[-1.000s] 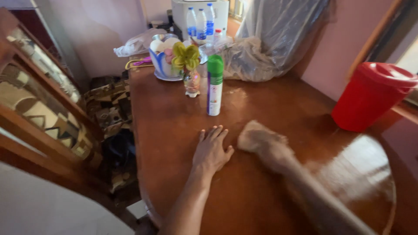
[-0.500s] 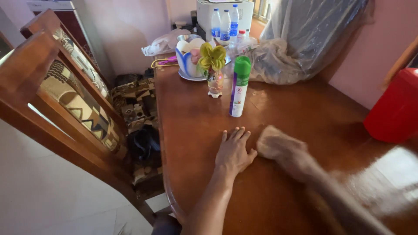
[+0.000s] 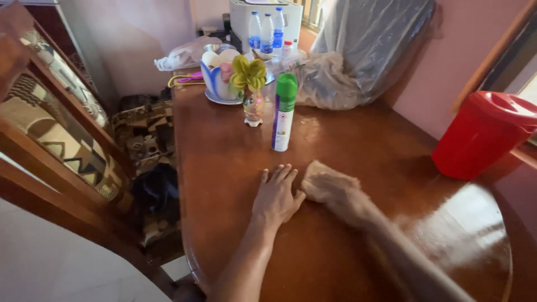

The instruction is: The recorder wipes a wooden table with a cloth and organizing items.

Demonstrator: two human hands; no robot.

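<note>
Polished brown wood forms the worktop (image 3: 347, 140), glossy and reflective toward 4 o'clock. At 12 o'clock a blue-and-white bowl (image 3: 215, 84) holds several pale rounded items; their kind cannot be told. Just beside it, at 1 o'clock of the bowl, a small glass vase (image 3: 253, 107) holds one yellow-green artificial flower (image 3: 248, 72). One white spray can (image 3: 283, 112) with a green cap stands upright right of the vase, near but apart. Three clear bottles (image 3: 266, 32) with blue labels stand in a row at the far edge. One red bucket (image 3: 484, 137) with its lid on sits at 3 o'clock; contents hidden. One crumpled clear plastic sheet (image 3: 358, 50) lies at 1 o'clock.

Left hand (image 3: 277, 196): flat on the worktop, palm down, fingers spread and extended toward 12 o'clock, gripping nothing. Right hand (image 3: 344, 196): blurred, forearm running to 5 o'clock, closed over a tan cloth (image 3: 320, 180) pressed on the wood, the cloth just beside the left hand's thumb.

Two wooden chairs (image 3: 50, 128) with patterned upholstery stand at 9 o'clock.
</note>
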